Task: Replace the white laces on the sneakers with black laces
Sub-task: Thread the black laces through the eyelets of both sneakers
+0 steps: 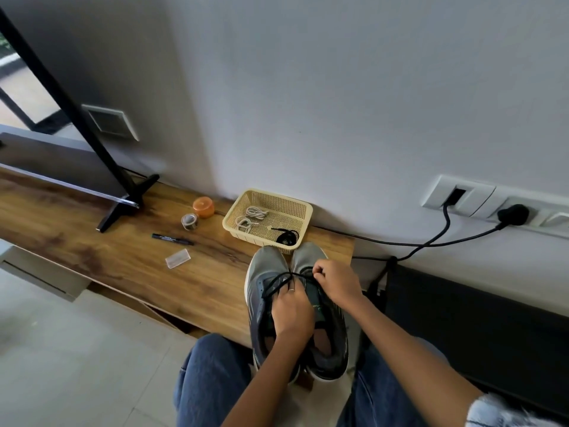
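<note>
Lacing grey sneakers at the counter's edge

Pinching a black lace (278,283), the right hand (337,285) works over the sneakers (268,266); the left hand (292,312) grips it too. White laces (251,218) lie in the basket (303,211) at twelve o'clock.

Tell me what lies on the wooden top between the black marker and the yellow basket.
In the head view, nothing: bare wood runs from the black marker to the yellow basket. The tape roll and orange container sit farther back.

My left hand (292,315) hides the left sneaker's (264,303) tongue | marker (172,239) lettering too small for me to read | TV (46,155) cut off at left edge | bottom-right sleeve (505,411) blurred
</note>
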